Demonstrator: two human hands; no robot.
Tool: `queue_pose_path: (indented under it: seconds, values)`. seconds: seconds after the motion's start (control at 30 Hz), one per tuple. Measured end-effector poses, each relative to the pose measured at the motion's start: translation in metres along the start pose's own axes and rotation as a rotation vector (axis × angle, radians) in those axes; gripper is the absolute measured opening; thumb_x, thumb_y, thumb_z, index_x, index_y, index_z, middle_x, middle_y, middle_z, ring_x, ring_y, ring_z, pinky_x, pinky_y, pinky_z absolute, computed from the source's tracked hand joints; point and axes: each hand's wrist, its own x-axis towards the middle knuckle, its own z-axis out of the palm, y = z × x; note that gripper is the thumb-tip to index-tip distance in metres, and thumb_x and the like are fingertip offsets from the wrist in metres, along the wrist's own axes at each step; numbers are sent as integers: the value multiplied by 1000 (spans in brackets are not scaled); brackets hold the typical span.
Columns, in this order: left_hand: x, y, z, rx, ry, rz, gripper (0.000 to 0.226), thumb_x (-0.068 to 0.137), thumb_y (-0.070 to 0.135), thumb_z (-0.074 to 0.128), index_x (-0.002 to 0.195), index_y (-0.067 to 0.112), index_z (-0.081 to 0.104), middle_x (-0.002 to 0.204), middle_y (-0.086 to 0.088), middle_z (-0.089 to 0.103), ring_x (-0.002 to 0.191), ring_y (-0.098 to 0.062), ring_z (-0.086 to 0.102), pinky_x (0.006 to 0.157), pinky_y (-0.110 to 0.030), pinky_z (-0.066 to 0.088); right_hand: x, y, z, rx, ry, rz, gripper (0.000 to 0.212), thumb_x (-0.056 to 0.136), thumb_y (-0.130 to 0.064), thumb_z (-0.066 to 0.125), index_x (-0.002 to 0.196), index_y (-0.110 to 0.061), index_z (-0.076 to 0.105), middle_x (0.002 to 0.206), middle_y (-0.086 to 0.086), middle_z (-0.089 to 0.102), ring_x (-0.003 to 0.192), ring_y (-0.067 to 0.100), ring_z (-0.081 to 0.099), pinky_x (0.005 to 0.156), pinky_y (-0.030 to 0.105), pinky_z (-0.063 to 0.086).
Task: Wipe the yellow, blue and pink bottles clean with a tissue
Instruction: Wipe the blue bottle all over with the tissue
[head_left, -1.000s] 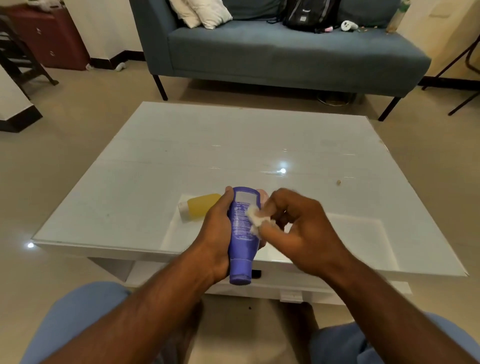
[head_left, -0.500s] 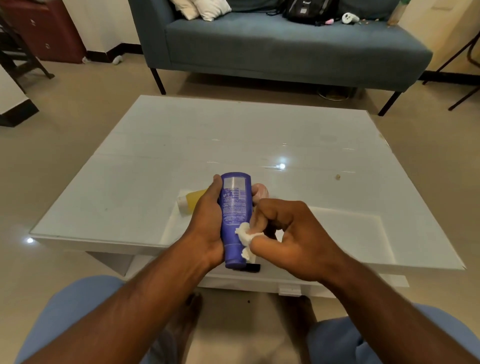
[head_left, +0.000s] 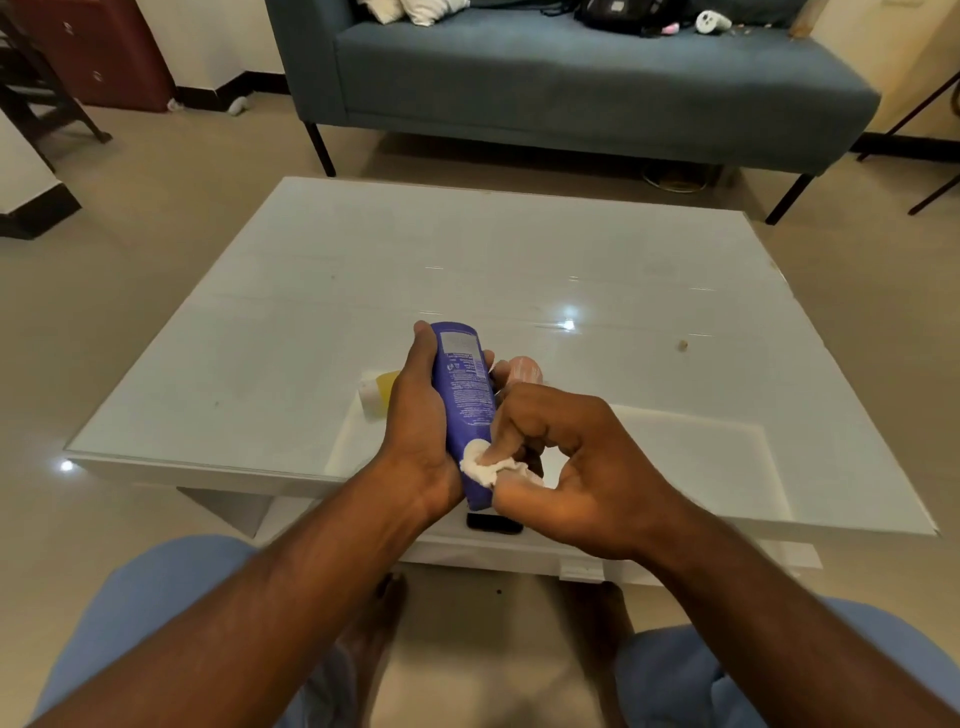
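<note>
My left hand grips the blue bottle around its middle, holding it over the near edge of the white table, base away from me. My right hand pinches a crumpled white tissue against the bottle's lower right side. The yellow bottle lies on the table just left of my left hand, mostly hidden by it. The pink bottle shows behind my fingers, right of the blue one.
A grey-blue sofa with cushions and a black bag stands beyond the table. A small crumb lies on the glass at the right. A dark object sits on the shelf under the table edge. My knees are below.
The tissue has slid down the blue bottle from its upper part toward its lower end. The bottle and both hands have shifted slightly; the yellow bottle is more hidden.
</note>
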Motion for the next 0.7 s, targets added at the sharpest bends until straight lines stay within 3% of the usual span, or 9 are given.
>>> queue_pose_path:
  seconds: [0.1,0.17,0.3,0.43,0.57,0.7]
  values:
    - [2,2,1,36,26,-4,64,84,65,56,118,11,63,102,-16,72,91,-29,68,73,-42,59,1,0,4,-48,-36,-9,18,79,-14,84,92,-13,72,89,-3,67,81,20,63,63,23,54]
    - [1,4,2,62,28,-15,66,82,66,58,118,10,62,102,-17,72,86,-29,69,72,-41,60,1,-1,5,-97,-65,-29,13,79,-8,82,85,-13,73,82,-4,63,74,18,58,61,30,52]
    - [0,9,4,6,26,27,64,81,57,67,123,8,59,92,-12,66,80,-23,65,65,-35,57,1,-1,-7,-206,-69,-29,10,74,-18,77,74,-16,67,74,-9,59,70,15,57,61,27,49]
    - [2,13,5,-62,35,92,48,88,43,65,124,13,55,121,-11,66,102,-27,65,83,-43,55,3,5,-19,-327,194,12,14,76,-15,75,74,-17,62,73,-8,58,67,14,56,59,19,42]
    - [3,16,2,-90,58,103,36,86,45,68,106,18,58,98,-9,68,93,-29,66,70,-43,56,6,9,-30,-261,470,170,10,88,-16,76,83,-16,67,81,-4,67,74,16,64,62,32,56]
    - [2,15,3,-109,72,104,35,87,46,67,105,17,58,102,-9,69,102,-32,67,73,-45,58,7,12,-29,-123,497,288,2,94,-22,70,95,-21,72,87,-7,72,82,18,70,73,44,62]
